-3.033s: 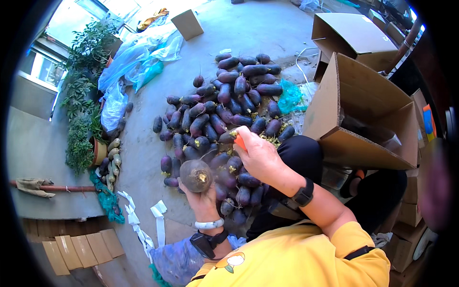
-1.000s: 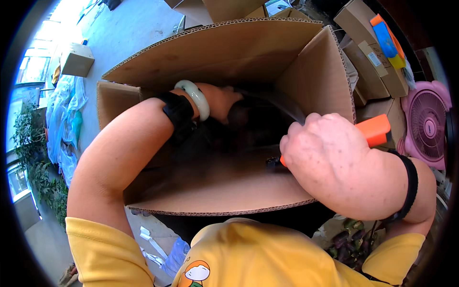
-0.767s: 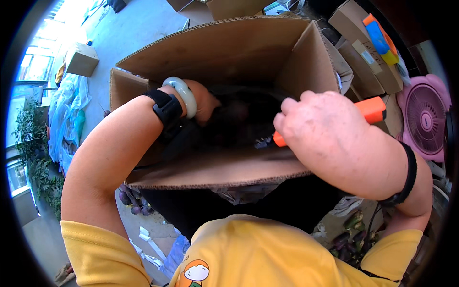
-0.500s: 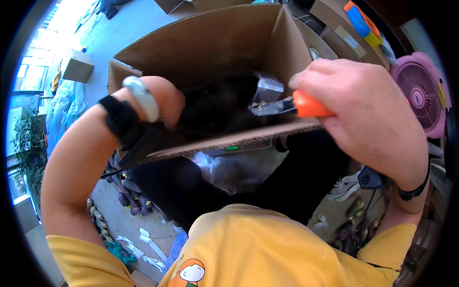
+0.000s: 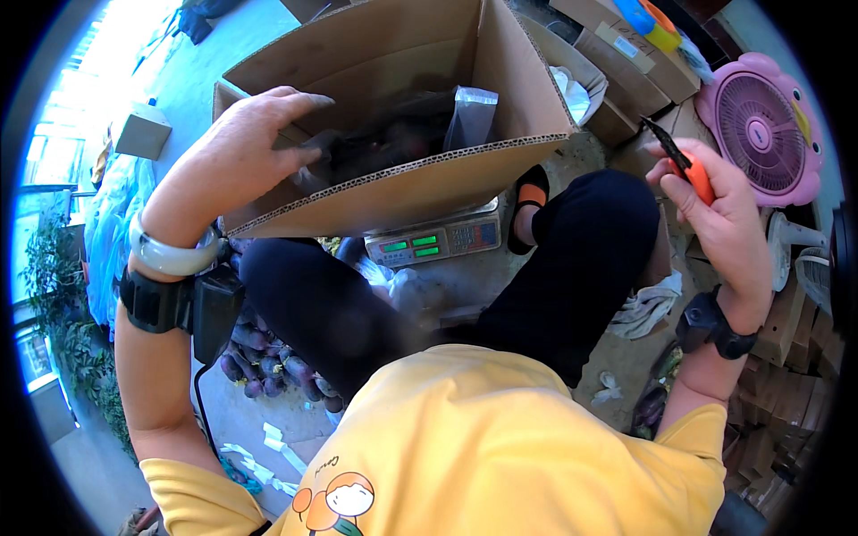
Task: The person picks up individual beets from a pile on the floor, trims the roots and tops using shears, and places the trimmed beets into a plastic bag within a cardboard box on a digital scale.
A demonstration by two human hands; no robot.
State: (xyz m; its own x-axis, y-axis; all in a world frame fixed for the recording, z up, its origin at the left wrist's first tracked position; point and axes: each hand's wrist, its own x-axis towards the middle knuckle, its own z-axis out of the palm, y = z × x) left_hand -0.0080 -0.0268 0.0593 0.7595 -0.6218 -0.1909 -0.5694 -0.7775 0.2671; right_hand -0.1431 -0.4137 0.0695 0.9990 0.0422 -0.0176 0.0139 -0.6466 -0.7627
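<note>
A deep open cardboard box (image 5: 393,201) stands in front of me on a digital scale (image 5: 438,237) with green displays. Dark contents in clear plastic film lie inside, too shadowed to make out, and a shiny film flap (image 5: 471,118) rises at the right. My left hand (image 5: 237,156) is over the box's left side, thumb and fingers apart, holding nothing. Off to the right of the box, my right hand (image 5: 715,201) is closed around an orange-handled knife (image 5: 697,177), its dark pointed blade tilted up and left.
Dark purple vegetables (image 5: 268,362) are heaped on the floor at left. A pink fan (image 5: 760,134) and several cardboard boxes (image 5: 626,67) stand at right. White gloves (image 5: 648,308) lie beside my right knee. Pale strips (image 5: 268,456) litter the lower left floor.
My right hand has drawn the knife out from over the box, away to the right. My left hand has come up from inside the box, its fingers now spread.
</note>
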